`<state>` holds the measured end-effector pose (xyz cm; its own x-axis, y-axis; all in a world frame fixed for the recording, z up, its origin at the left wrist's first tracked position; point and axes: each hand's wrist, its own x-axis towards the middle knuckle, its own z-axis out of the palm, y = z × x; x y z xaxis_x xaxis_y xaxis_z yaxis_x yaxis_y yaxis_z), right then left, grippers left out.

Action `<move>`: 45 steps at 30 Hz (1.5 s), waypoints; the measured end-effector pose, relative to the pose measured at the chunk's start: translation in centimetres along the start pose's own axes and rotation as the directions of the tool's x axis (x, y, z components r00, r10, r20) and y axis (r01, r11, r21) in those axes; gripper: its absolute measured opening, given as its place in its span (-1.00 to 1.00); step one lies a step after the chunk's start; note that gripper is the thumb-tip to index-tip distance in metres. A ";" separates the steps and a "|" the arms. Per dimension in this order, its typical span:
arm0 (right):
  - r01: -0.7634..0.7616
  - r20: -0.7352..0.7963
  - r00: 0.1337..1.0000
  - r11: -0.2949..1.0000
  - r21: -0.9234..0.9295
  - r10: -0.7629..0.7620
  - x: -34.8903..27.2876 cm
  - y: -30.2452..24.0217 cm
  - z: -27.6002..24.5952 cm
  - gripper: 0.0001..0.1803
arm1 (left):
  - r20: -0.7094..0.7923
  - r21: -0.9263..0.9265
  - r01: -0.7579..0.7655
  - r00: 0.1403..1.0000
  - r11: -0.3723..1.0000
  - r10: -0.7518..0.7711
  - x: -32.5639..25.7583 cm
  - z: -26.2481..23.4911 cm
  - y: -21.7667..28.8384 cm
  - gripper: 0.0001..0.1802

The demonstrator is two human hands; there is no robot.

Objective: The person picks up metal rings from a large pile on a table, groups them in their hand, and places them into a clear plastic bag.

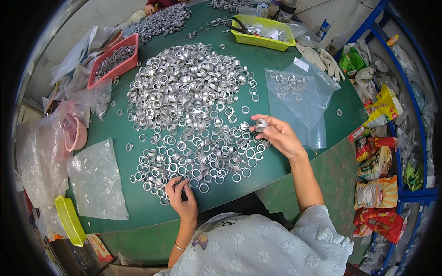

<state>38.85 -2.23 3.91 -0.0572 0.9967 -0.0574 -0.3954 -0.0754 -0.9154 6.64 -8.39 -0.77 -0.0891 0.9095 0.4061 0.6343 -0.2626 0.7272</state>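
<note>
Several silver metal rings (261, 125) are pinched in a small stack between the thumb and fingers of my right hand (283, 138), held over the right side of the spread of rings. My left hand (183, 202) is at the near edge of loose rings (203, 187), its fingers curled and their tips drawn together; whatever they may hold is too small to make out. Beyond both hands rises a large heap of the same rings (184, 85). To the right, a clear plastic bag (294, 115) lies flat with several rings on its upper part.
A red basket (135, 59) of rings stands at the far left, a yellow-green basket (264, 42) with pliers at the back. A clear bag (97, 184) lies at left. Across the table, another person's hand (149, 9) is beside more rings. Blue shelving (405, 87) lines the right.
</note>
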 end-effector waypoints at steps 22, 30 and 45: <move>-0.210 -0.037 0.977 0.977 -0.046 0.209 6.6 0.8 -1.7 -0.88 | -0.006 0.005 0.020 1.000 1.000 -0.019 0.1 -0.1 0.2 -0.79; -0.143 0.013 0.989 0.931 0.337 0.148 4.3 -0.8 -1.7 -0.83 | -0.028 -0.024 -0.006 1.000 1.000 0.005 0.1 0.2 -0.1 -0.76; -0.062 -0.023 0.996 0.836 0.546 0.088 4.3 -2.3 0.1 -0.80 | -0.030 -0.014 -0.017 0.999 1.000 0.017 0.2 0.1 0.1 -0.77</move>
<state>39.40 2.19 5.85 -0.0713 0.9866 -0.1471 -0.8272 -0.1409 -0.5440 6.70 -8.17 -0.66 -0.1018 0.8948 0.4348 0.6252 -0.2824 0.7276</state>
